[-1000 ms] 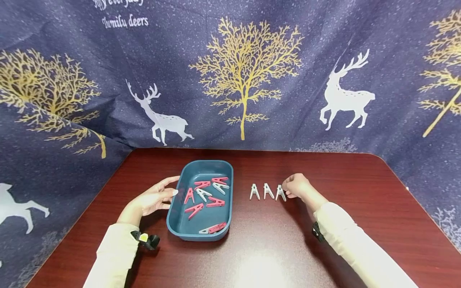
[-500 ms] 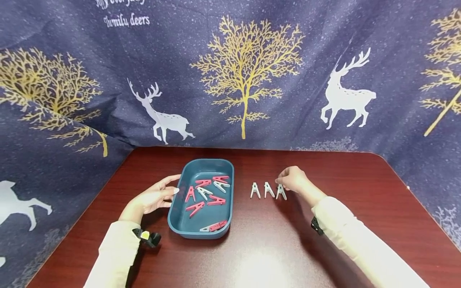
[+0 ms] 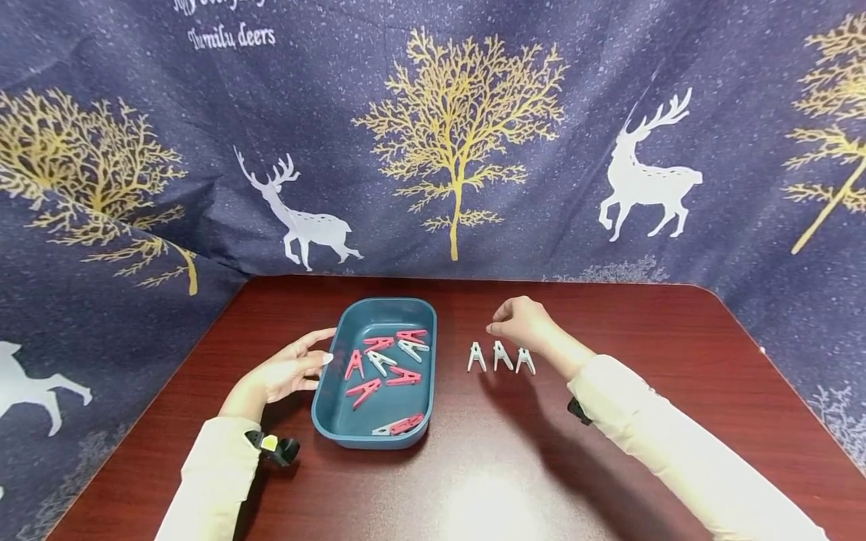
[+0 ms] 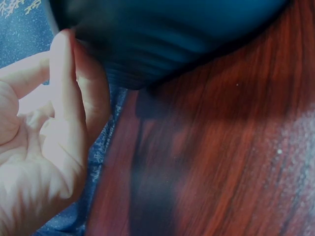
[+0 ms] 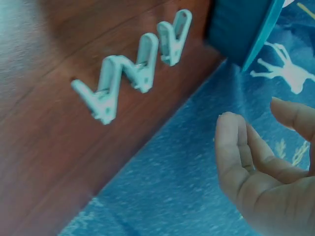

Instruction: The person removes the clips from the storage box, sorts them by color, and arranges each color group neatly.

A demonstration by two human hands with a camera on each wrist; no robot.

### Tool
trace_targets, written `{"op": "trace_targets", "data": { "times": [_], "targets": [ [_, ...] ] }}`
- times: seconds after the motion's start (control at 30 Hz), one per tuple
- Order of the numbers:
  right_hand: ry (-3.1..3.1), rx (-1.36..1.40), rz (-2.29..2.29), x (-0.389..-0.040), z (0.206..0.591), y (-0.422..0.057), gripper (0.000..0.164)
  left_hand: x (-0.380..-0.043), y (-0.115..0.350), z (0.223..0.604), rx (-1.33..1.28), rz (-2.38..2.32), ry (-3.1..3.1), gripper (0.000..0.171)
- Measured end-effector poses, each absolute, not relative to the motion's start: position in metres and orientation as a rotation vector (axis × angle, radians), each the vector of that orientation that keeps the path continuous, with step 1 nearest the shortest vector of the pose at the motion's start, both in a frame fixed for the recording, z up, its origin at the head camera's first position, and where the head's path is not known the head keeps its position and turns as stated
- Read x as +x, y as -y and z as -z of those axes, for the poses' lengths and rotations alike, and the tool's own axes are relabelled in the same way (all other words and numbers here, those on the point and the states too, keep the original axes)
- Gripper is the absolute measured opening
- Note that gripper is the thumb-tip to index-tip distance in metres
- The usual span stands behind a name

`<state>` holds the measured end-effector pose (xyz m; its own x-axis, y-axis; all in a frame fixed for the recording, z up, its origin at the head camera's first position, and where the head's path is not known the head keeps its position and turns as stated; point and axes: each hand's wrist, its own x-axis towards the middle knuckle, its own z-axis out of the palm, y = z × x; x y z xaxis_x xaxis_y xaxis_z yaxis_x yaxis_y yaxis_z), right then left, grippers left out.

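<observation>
A blue plastic box (image 3: pixel 325 421) stands left of centre, with several red and white clothespins lying in it. My left hand (image 3: pixel 292 370) holds its left wall, the thumb at the rim; in the left wrist view fingertips (image 4: pixel 63 42) meet the wall's outer side. Three white clothespins lie in a row right of the box: the left one (image 3: pixel 476 357), the middle one (image 3: pixel 503 355) and the right one (image 3: pixel 525 361). Above and behind this row hovers my right hand (image 3: pixel 528 324), fingers loosely bent. Nothing shows between its fingers in the right wrist view.
The dark red wooden table (image 3: pixel 649 361) reaches back to a blue cloth (image 3: pixel 541 188) printed with deer and trees. A bright reflection lies on the table's front middle.
My right hand has lifted off the right-hand white clothespin and moved left and away, over the row. The left hand and the box have stayed in place.
</observation>
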<state>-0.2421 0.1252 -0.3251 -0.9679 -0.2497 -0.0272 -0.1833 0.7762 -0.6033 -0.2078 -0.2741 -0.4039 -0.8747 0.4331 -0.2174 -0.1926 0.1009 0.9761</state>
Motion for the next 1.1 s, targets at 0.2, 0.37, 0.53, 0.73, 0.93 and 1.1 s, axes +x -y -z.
{"op": "trace_targets", "data": {
  "times": [0.2,0.37,0.53,0.73,0.93,1.1],
  "targets": [
    [-2.826,-0.413,0.96,-0.238,0.315,-0.104,0.027,-0.209,0.273,0.403,0.221,-1.817,-1.936,0.063],
    [-2.801,-0.475,0.979,-0.237,0.313,-0.087,0.026,-0.208,0.273,0.403,0.208,-1.816,-1.942,0.064],
    [-2.789,-0.554,1.024,-0.239,0.316,-0.071,0.024,-0.209,0.273,0.402,0.207,-1.823,-1.934,0.064],
    [-2.757,-0.604,1.074,-0.239,0.322,-0.052,0.021,-0.21,0.273,0.401,0.214,-1.823,-1.94,0.064],
    [-2.724,-0.639,1.093,-0.235,0.332,-0.033,0.019,-0.208,0.273,0.4,0.178,-1.803,-1.963,0.066],
    [-2.704,-0.693,1.094,-0.234,0.339,-0.02,0.018,-0.205,0.273,0.4,0.177,-1.796,-1.969,0.068]
  ]
}}
